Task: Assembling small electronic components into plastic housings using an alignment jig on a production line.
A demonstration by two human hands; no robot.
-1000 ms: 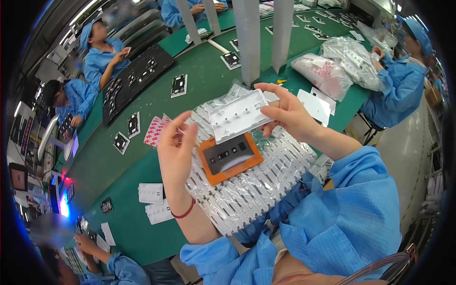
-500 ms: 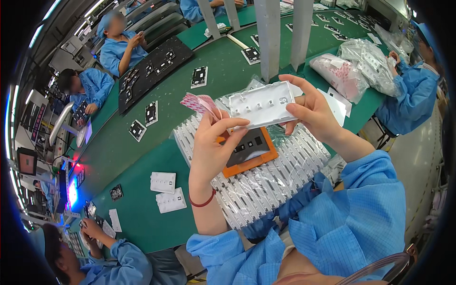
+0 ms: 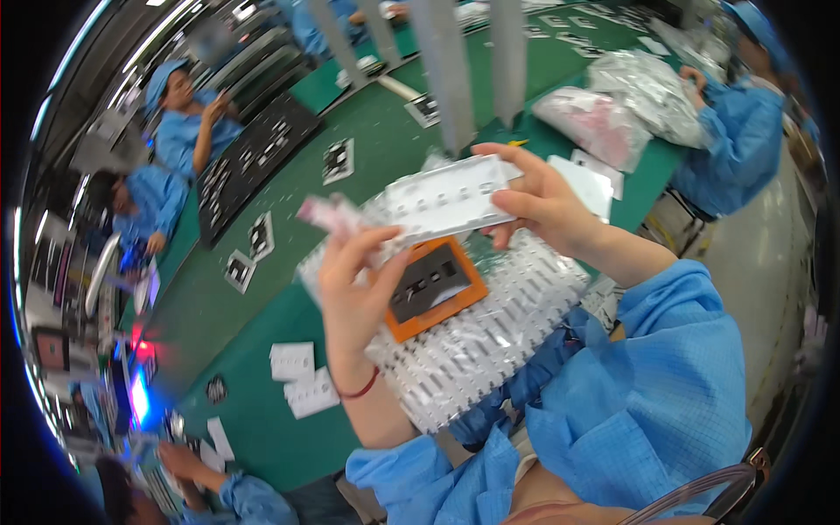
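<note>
A white plastic cover with a row of small openings is held up, tilted, in my right hand, thumb on its face and fingers behind. My left hand is close by the cover's lower left corner; blur hides whether it touches. Crumpled pink-and-white strips stick out from my left hand's fingers. Below the cover lies an orange frame around a dark plate with small cutouts. It rests on stacked white slotted pieces under clear plastic film.
White covers lie left on the green table. Black-and-white parts lie farther back. Grey posts rise beyond my hands, and plastic bags sit at the back right. Co-workers in blue sit around.
My left hand has drawn slightly left and down from the cover's corner, its thumb and forefinger parting. The whole view has shifted, and the picture is blurrier. My right hand keeps its hold.
</note>
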